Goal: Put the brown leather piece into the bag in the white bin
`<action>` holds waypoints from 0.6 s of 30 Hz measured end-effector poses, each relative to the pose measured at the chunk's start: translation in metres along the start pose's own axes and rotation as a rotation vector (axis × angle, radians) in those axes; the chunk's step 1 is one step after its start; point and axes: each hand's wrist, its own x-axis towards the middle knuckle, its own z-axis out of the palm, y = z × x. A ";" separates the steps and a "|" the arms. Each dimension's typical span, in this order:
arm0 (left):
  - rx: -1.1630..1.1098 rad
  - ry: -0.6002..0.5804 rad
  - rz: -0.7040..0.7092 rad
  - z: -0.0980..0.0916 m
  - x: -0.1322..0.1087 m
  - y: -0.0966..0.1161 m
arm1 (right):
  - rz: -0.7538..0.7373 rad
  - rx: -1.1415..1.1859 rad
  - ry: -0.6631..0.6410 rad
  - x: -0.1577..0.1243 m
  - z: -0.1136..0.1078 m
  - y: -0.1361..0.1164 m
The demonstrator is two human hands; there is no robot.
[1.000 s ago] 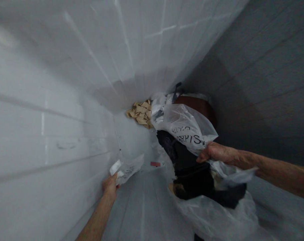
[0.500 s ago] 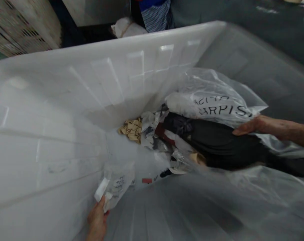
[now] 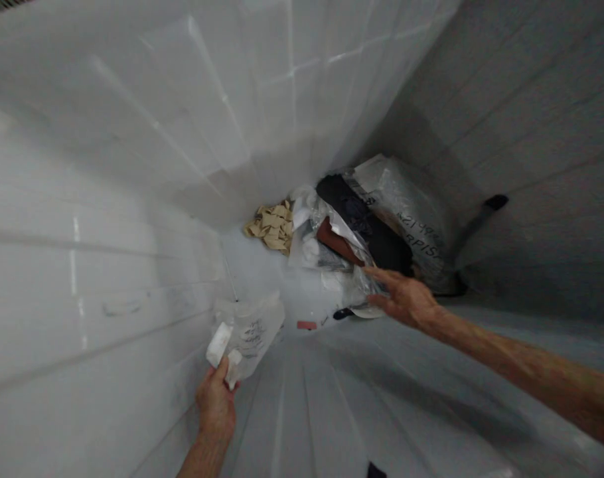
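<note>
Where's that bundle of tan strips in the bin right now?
The tan strips lie in the white bin's far corner, just left of the bagged pile, beyond the right hand.

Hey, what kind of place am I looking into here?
Most likely the inside of a large white plastic storage bin. Its ribbed walls close in on every side, and at the bottom lie clear plastic bags of dark clothing and a heap of tan paper tags.

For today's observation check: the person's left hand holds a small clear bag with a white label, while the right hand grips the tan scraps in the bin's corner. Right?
Not quite. In the head view the right hand reaches open-fingered toward the bagged clothes; the tan scraps lie untouched. The left hand does hold the small clear bag.
</note>
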 end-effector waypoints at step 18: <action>0.600 -0.674 0.095 0.025 -0.097 -0.024 | 0.242 1.072 -0.464 -0.009 0.078 -0.069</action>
